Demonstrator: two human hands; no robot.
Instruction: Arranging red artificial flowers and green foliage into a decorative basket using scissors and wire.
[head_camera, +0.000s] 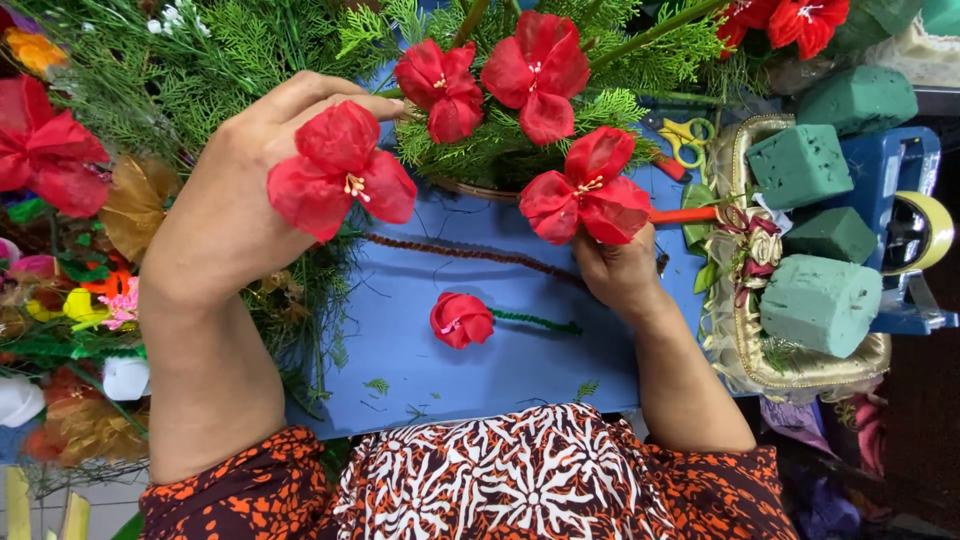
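1. Landmark = blue board (480, 330). Arrangement at its far edge: green foliage (500, 140) w/ two red fabric flowers (500, 80) already seated in it
2. Left hand (235, 200) is closed around the stem of a third red flower (340, 180), held over the board's far-left corner, close to the foliage. Looks mid-placement, not yet in
3. Right hand (615, 265) is clamped on a fourth red flower (588, 195) over the board's far-right part; an orange-handled tool (685, 214) pokes out of the same grip. Blades hidden, can't tell what kind
4. Left to go, by my read: those 2 flowers + a red rosebud on green stem (465, 320) lying loose mid-board
5. Brown twisted wire (470, 253) lies across the board between bud and foliage
6. Right of board: gold-trimmed basket (745, 330) w/ green foam blocks (815, 300), yellow scissors (688, 135) by its far end, tape roll (925, 232) beyond
7. Left of board: pile of mixed artificial flowers (70, 250), crowding the left forearm
8. Obstruction: existing blooms + dense greenery leave tight gaps for insertion
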